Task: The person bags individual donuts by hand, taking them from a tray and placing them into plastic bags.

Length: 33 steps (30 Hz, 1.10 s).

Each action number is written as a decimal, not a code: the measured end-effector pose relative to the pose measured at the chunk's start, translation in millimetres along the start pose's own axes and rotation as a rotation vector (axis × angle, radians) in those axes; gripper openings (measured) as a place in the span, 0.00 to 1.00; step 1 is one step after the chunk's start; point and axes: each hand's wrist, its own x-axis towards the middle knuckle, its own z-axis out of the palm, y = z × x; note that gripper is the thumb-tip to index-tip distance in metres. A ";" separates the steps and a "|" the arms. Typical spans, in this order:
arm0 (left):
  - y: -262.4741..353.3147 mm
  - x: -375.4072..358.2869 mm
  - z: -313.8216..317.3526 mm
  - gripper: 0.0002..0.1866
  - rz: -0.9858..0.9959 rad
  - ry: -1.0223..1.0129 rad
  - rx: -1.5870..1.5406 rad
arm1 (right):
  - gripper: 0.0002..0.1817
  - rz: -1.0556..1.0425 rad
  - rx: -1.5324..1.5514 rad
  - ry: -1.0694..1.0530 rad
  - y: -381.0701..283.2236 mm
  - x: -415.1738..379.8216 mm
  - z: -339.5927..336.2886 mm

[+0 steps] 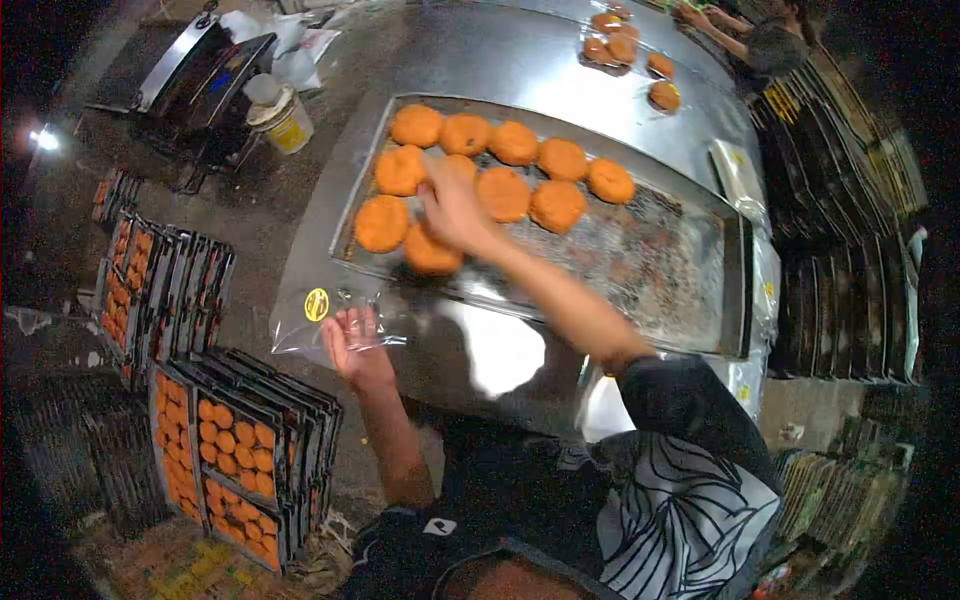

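My right hand (455,208) reaches over a large metal tray (690,330), its fingertips against or just beside a round orange-brown bun (400,171). The fingers are blurred, and whether they grip the bun does not show. Several similar buns fill the tray's left and upper part; one bun (432,250) is partly hidden under my wrist. At the table's near edge, my left hand (357,345) holds a clear plastic bag (295,335) with a yellow oval label, its fingers up against the film.
Bagged buns (612,48) lie farther along the metal table (450,50). Stacks of clear bags (738,175) lie right of the tray. Racks of bun trays (240,450) stand on the floor at left, near a white bucket (285,122). Another person (775,45) works at upper right.
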 end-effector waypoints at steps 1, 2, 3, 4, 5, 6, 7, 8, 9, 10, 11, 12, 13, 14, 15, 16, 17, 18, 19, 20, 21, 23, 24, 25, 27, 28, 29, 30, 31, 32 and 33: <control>12.1 0.0 12.9 0.07 0.076 0.259 0.003 | 0.16 0.029 -0.203 0.004 18.4 46.8 21.0; 16.9 0.8 9.7 0.10 0.056 0.211 0.031 | 0.21 0.044 -0.460 0.024 52.8 80.8 51.1; 22.2 3.3 6.1 0.10 0.064 0.218 0.030 | 0.22 -0.013 -0.612 0.084 81.1 98.5 66.5; 27.7 6.6 1.8 0.13 -0.007 0.144 -0.081 | 0.24 -0.071 -0.763 0.147 98.8 107.0 74.0; 31.3 9.7 -3.6 0.16 -0.083 0.070 -0.188 | 0.24 -0.070 -0.756 0.140 105.3 106.2 73.2; 33.6 19.0 -18.5 0.19 -0.105 -0.012 -0.285 | 0.25 -0.027 -0.743 0.020 111.0 100.2 66.8; 36.5 27.8 -33.3 0.19 -0.119 0.000 -0.289 | 0.26 0.018 -0.737 -0.103 117.3 90.0 56.2; 37.0 35.2 -40.3 0.18 -0.104 0.066 -0.220 | 0.26 0.032 -0.739 -0.127 123.5 75.0 44.2; 36.5 39.6 -44.9 0.17 -0.089 0.129 -0.152 | 0.25 0.044 -0.742 -0.151 126.1 56.0 30.0; 39.9 40.3 -46.3 0.15 -0.143 0.106 -0.225 | 0.25 0.134 -0.736 -0.205 124.8 33.9 8.6; 38.7 43.4 -53.9 0.15 -0.156 0.108 -0.233 | 0.24 0.223 -0.729 -0.251 120.6 14.9 -16.4; 36.3 46.4 -66.2 0.14 -0.182 0.101 -0.212 | 0.25 0.350 -0.855 -0.341 110.7 -1.4 -43.9; 32.6 49.0 -76.1 0.14 -0.205 0.095 -0.191 | 0.25 0.476 -0.978 -0.431 98.3 -7.2 -62.0; 27.2 50.6 -82.4 0.14 -0.209 0.096 -0.196 | 0.25 0.475 -0.985 -0.432 88.2 -2.8 -64.1; 23.7 49.1 -87.7 0.13 -0.233 0.145 -0.185 | 0.26 0.302 -0.918 -0.355 75.8 -1.6 -62.7; 21.4 47.2 -92.5 0.13 -0.259 0.193 -0.169 | 0.27 0.136 -0.846 -0.274 63.4 0.7 -60.5; 19.5 45.5 -91.1 0.13 -0.269 0.191 -0.159 | 0.29 0.058 -0.676 -0.350 30.3 21.0 -39.7; 15.4 44.4 -86.5 0.13 -0.288 0.160 -0.185 | 0.31 -0.005 -0.499 -0.414 4.9 28.5 -14.1; 10.3 43.9 -80.1 0.13 -0.305 0.126 -0.214 | 0.31 -0.298 -0.340 -0.301 11.5 26.2 19.3; 7.0 41.9 -70.8 0.13 -0.311 0.116 -0.210 | 0.31 -0.466 -0.489 -0.254 25.0 19.4 57.0; 7.0 38.0 -60.1 0.13 -0.317 0.075 -0.224 | 0.31 -0.633 -0.637 -0.206 35.6 13.8 77.1; 9.3 32.2 -55.5 0.13 -0.324 0.029 -0.224 | 0.30 -0.395 -0.524 -0.341 41.7 10.6 65.2; 7.7 29.2 -57.5 0.14 -0.313 0.020 -0.211 | 0.29 -0.174 -0.402 -0.484 47.2 9.0 57.4; 5.9 24.7 -58.7 0.14 -0.298 0.014 -0.204 | 0.29 -0.058 -0.453 -0.469 56.8 4.0 37.6; 8.4 14.3 -53.3 0.15 -0.303 0.014 -0.219 | 0.29 0.178 -0.570 -0.457 79.4 -24.8 -19.1; 8.3 10.7 -48.1 0.16 -0.311 0.010 -0.238 | 0.29 0.290 -0.640 -0.457 87.7 -40.4 -50.1; 6.4 8.1 -42.6 0.16 -0.309 0.006 -0.240 | 0.30 0.307 -0.727 -0.368 97.6 -62.2 -79.4; 2.5 3.9 -36.3 0.18 -0.308 -0.004 -0.249 | 0.31 0.325 -0.813 -0.283 105.1 -82.2 -98.4; -2.0 -3.2 -29.0 0.20 -0.311 -0.008 -0.254 | 0.31 0.329 -0.814 -0.289 110.1 -93.8 -102.8; -6.0 -9.8 -17.4 0.20 -0.315 -0.002 -0.249 | 0.31 0.351 -0.889 -0.232 115.8 -105.0 -103.4; -9.3 -15.1 -3.4 0.21 -0.346 -0.033 -0.283 | 0.30 0.372 -0.960 -0.174 109.8 -111.8 -103.2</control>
